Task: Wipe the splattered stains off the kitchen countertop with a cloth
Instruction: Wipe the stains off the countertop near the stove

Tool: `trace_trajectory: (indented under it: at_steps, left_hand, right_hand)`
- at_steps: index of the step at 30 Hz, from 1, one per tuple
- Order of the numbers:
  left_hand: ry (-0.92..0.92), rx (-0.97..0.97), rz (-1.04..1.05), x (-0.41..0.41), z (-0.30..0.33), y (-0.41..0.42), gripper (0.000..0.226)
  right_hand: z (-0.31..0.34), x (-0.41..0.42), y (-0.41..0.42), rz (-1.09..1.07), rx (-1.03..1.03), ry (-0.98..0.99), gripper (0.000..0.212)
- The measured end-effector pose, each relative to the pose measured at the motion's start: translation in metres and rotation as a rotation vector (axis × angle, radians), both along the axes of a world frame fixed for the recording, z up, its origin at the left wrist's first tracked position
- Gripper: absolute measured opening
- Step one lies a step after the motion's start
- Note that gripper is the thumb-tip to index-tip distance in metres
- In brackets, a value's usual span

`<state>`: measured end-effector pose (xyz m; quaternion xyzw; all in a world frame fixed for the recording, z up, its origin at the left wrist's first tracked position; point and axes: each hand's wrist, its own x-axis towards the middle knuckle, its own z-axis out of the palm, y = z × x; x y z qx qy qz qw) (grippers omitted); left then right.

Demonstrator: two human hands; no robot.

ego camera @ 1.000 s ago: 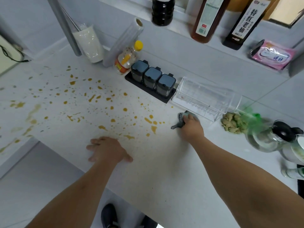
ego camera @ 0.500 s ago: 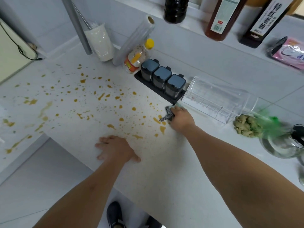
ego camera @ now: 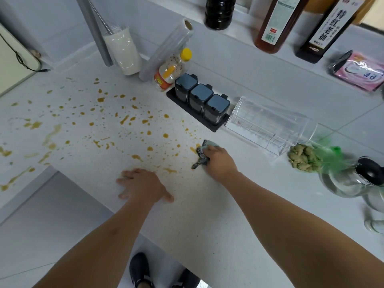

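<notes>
Orange-brown splatter stains point(ego camera: 124, 129) cover the left and middle of the white speckled countertop point(ego camera: 207, 225). My right hand point(ego camera: 220, 163) presses a small grey-green cloth point(ego camera: 202, 153) flat on the counter at the right edge of the splatter, touching a stain there. The cloth is mostly hidden under my fingers. Near the counter's front edge my left hand point(ego camera: 143, 187) lies palm down with its fingers spread, holding nothing, just below the nearest stains.
Behind the stains stand a dark tray with three seasoning jars point(ego camera: 199, 102), a yellow-capped bottle point(ego camera: 172, 69), a film roll point(ego camera: 166, 48) and a white-filled cup point(ego camera: 123, 50). A clear container point(ego camera: 268, 123), ginger point(ego camera: 303, 156) and a glass kettle point(ego camera: 353, 177) crowd the right.
My right hand slid the cloth left from beside the clear container into the edge of the splatter, then a little toward me. My left hand stayed planted.
</notes>
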<state>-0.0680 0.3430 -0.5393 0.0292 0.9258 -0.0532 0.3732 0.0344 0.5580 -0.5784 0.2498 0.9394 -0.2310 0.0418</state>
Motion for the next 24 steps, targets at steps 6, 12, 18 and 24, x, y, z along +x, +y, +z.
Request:
trace_trajectory:
  at_steps: [6,12,18,24]
  left_hand:
    - [-0.003,0.001,-0.017,0.0,0.001,0.0,0.169]
    - [-0.028,-0.025,-0.037,-0.004,-0.004,0.003,0.171]
    - [-0.046,-0.036,-0.019,-0.008,-0.011,0.002,0.173]
    - [-0.041,-0.022,-0.018,-0.007,-0.009,0.001,0.173]
  right_hand:
    - [0.0,-0.035,0.026,-0.014,0.097,-0.132,0.047]
    - [0.002,-0.064,0.05,-0.043,0.145,-0.195,0.042]
    - [0.005,-0.067,0.048,-0.045,0.119,-0.201,0.04]
    - [0.0,-0.024,0.014,0.052,-0.016,-0.027,0.039]
